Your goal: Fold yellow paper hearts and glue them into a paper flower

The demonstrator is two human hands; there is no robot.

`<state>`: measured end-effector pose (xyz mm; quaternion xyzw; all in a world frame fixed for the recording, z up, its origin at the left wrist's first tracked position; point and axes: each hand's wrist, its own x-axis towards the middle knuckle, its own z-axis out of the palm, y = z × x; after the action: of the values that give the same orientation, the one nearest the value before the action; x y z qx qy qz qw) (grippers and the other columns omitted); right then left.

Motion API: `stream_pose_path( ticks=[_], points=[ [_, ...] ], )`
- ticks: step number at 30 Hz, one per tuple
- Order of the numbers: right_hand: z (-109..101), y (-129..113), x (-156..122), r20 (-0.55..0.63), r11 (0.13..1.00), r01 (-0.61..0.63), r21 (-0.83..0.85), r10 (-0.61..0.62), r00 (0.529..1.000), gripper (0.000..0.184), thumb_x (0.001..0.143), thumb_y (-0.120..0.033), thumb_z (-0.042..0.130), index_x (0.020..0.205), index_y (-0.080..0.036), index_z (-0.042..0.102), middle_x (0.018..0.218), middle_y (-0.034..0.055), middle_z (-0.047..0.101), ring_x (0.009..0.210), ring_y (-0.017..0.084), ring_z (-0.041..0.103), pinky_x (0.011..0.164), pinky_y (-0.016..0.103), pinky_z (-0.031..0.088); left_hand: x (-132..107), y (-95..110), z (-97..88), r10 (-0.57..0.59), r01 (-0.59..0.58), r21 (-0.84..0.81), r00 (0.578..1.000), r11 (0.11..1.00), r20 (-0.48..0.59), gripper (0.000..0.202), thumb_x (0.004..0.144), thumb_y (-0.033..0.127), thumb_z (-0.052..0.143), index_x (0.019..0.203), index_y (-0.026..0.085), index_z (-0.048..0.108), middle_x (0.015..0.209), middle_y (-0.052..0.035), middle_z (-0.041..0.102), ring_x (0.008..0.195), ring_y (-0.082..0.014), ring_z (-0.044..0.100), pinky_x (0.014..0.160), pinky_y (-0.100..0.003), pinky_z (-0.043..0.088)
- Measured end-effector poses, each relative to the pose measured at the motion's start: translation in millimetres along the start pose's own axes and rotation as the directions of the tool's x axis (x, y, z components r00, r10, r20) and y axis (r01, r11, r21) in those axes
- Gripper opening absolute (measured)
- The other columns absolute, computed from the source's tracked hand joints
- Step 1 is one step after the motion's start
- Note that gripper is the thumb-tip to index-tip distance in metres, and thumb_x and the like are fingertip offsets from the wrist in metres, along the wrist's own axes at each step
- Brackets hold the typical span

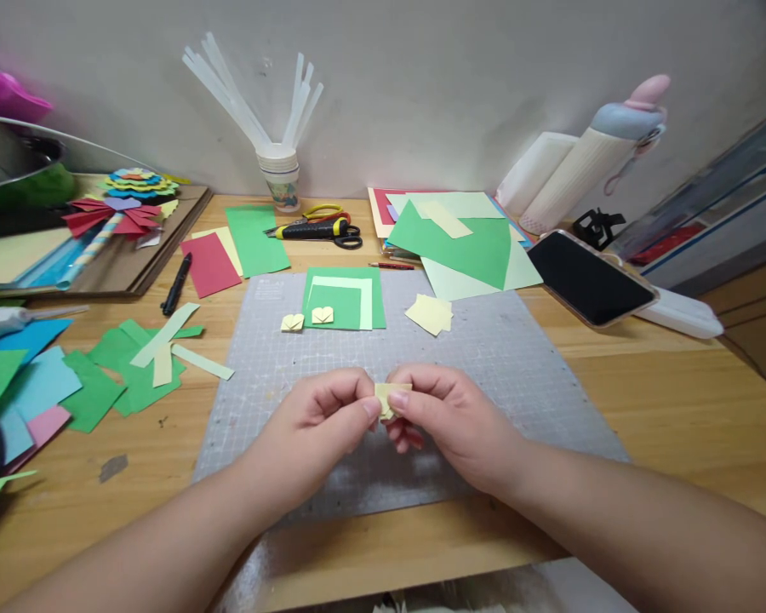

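Note:
A small folded piece of pale yellow paper [393, 390] is pinched between my two hands, above the grey cutting mat [281, 477]. My left hand [332, 417] grips its left edge with thumb and forefinger. On the right part, the thumb of my right hand [450, 413] presses flat, with the other fingers curled behind. Beyond the hands lie two little folded yellow paper hearts [292, 323], one of them on green paper squares [338, 315]. Several loose yellow paper squares [430, 314] rest on the mat to the right.
Green paper scraps [105, 392] spread at the left, near a black pen [177, 283]. Scissors [348, 234] and a cutter [310, 230] lie before a paper cup [281, 183] of white strips. A phone [591, 277] and a tall bottle [593, 153] stand at the right.

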<state>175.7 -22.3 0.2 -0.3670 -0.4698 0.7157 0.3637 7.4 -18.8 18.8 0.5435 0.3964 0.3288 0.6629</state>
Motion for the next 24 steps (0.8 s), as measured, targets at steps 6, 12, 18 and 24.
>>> stream_pose_path(
  ticks=[6, 12, 18, 24],
  points=[
    [0.7, -1.4, 0.5, 0.035, 0.998, 0.024, -0.054, -0.022, 0.999, 0.03, 0.082, -0.039, 0.062, 0.063, -0.017, 0.054, 0.06, -0.0024, 0.054, 0.054, 0.008, 0.05, 0.052, 0.022, 0.044, -1.3, -0.5, 1.0, 0.016, -0.017, 0.018, 1.0, 1.0, 0.026, 0.024, 0.082, 0.025, 0.055, 0.06, 0.018, 0.052, 0.063, 0.0007, 0.062, 0.066, -0.0136, 0.06, 0.064, -0.025, 0.044],
    [0.8, -1.9, 0.6, 0.052, 0.992, 0.074, -0.1, -0.069, 0.996, 0.029, 0.084, -0.033, 0.06, 0.061, -0.017, 0.052, 0.058, -0.0033, 0.051, 0.053, 0.008, 0.048, 0.053, 0.021, 0.042, -0.4, -2.5, 0.6, 0.014, -0.014, 0.009, 0.999, 1.0, 0.031, 0.02, 0.084, 0.027, 0.055, 0.065, 0.019, 0.051, 0.065, 0.0013, 0.059, 0.067, -0.0138, 0.059, 0.064, -0.025, 0.044],
    [2.0, -3.9, -1.3, 0.054, 0.986, 0.044, -0.159, -0.036, 0.998, 0.027, 0.083, -0.034, 0.059, 0.063, -0.018, 0.051, 0.059, -0.0027, 0.05, 0.056, 0.01, 0.047, 0.054, 0.023, 0.039, -2.1, -2.8, -0.1, 0.03, -0.032, 0.091, 0.999, 0.995, 0.022, 0.021, 0.085, 0.027, 0.054, 0.067, 0.019, 0.047, 0.065, 0.003, 0.053, 0.065, -0.0115, 0.052, 0.062, -0.024, 0.041],
    [-2.2, -5.0, 0.4, 0.076, 0.922, 0.132, -0.363, -0.111, 0.991, 0.026, 0.085, -0.028, 0.054, 0.062, -0.017, 0.05, 0.058, -0.0036, 0.044, 0.057, 0.01, 0.039, 0.055, 0.024, 0.032, -5.4, 1.0, -6.5, 0.062, -0.054, 0.395, 0.998, 0.917, -0.009, 0.025, 0.084, 0.03, 0.052, 0.063, 0.019, 0.044, 0.059, 0.0057, 0.039, 0.058, -0.0102, 0.035, 0.052, -0.023, 0.029]
  ],
)
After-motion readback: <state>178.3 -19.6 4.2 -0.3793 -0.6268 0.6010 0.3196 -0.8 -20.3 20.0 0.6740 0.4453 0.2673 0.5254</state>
